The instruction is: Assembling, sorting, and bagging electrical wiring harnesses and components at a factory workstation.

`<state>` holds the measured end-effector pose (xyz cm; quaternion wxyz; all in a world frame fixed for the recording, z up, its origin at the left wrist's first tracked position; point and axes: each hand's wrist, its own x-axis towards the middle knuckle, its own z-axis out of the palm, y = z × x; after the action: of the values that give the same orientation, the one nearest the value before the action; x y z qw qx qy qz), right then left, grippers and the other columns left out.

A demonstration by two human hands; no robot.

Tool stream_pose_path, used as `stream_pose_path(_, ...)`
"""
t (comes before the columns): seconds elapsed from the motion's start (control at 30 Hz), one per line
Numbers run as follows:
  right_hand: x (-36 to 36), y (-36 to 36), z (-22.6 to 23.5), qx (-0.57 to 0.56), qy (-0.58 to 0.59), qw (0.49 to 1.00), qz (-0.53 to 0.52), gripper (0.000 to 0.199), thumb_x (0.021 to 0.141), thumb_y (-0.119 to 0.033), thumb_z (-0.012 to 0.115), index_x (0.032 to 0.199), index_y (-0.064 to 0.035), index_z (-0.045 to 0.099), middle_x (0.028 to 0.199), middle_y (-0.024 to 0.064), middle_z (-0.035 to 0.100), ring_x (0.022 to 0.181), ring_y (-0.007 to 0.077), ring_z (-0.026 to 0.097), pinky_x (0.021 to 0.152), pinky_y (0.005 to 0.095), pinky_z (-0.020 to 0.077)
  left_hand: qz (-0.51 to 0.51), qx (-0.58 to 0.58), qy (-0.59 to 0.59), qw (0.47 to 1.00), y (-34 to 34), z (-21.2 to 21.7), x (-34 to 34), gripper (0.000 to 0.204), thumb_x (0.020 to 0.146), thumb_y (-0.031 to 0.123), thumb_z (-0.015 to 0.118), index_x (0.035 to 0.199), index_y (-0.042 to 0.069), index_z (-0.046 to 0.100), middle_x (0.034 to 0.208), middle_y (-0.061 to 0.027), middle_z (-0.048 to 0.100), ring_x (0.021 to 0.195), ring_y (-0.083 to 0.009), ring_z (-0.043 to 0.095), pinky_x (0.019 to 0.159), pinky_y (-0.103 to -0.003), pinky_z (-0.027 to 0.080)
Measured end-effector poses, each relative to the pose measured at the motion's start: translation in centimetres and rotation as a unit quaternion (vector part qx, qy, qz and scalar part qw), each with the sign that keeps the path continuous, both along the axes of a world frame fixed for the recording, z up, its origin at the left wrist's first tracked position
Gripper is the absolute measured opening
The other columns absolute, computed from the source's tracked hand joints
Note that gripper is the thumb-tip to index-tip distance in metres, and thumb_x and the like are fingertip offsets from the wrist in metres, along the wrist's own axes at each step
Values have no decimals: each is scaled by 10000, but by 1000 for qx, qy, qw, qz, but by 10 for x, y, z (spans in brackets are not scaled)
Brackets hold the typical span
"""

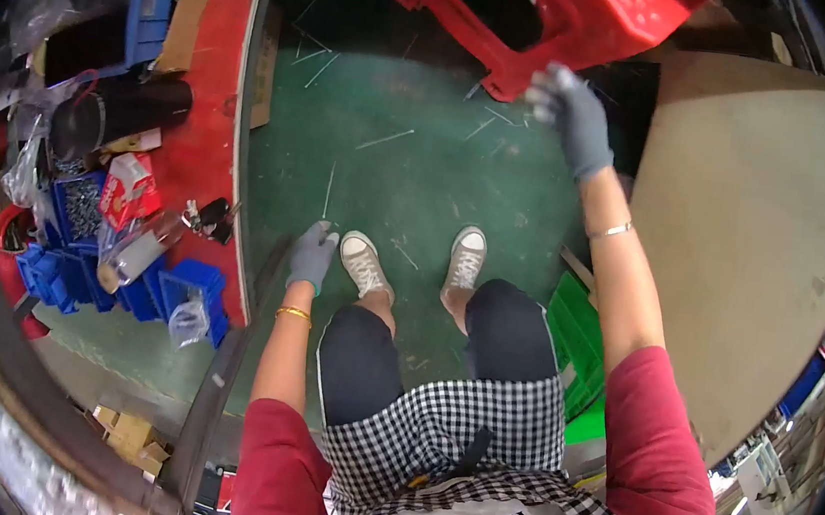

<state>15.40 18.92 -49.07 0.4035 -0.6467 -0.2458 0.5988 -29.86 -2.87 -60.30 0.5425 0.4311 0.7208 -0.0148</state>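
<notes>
Seen from my head camera: my gloved right hand (568,113) reaches forward to the red plastic stool (558,21), which sits tipped on the green floor (391,175) ahead of my grey sneakers (412,263). The fingers (548,86) look curled against the stool's near leg, though blur keeps me from telling whether they are closed on it. My left hand (312,257) hangs low beside my knee, fingers loosely together, holding nothing. I judge the stool light and rigid, its smooth plastic somewhat slippery; a leg or the seat's open cut-out offers the surest hold. Blue parts bins (84,223) crowd the left.
</notes>
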Motion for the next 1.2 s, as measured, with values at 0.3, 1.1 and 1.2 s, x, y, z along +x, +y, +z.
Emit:
stream_pose_path(0.3, -101, -49, -272, 155, -462, 669, 562, 366, 905, -320, 703, 1239, -174, 674, 1116, 142, 680, 1022, 339, 672, 865, 462, 534, -140, 112, 251, 951, -1, -160, -14, 641, 891, 446, 721, 1418, 127, 543, 1265, -195, 639, 1168, -387, 629, 966, -485, 512)
stream_pose_path(1.1, -284, 133, -302, 209, -492, 670, 515, 666, 813, -323, 818, 1384, -107, 551, 1370, 227, 571, 1220, 415, 593, 1024, 489, 499, -143, 174, 282, 932, 16, -165, -19, 549, 845, 330, 770, 1333, 158, 586, 1410, -106, 544, 1304, -322, 522, 1096, -498, 387)
stream_pose_path(1.2, -302, 148, -315, 203, -478, 699, 491, 627, 838, -313, 794, 1377, -97, 559, 1333, 244, 599, 1194, 420, 610, 996, 496, 511, -95, 192, 273, 938, 13, -169, -22, 548, 859, 327, 759, 1348, 155, 581, 1420, -108, 544, 1298, -331, 532, 1089, -497, 400)
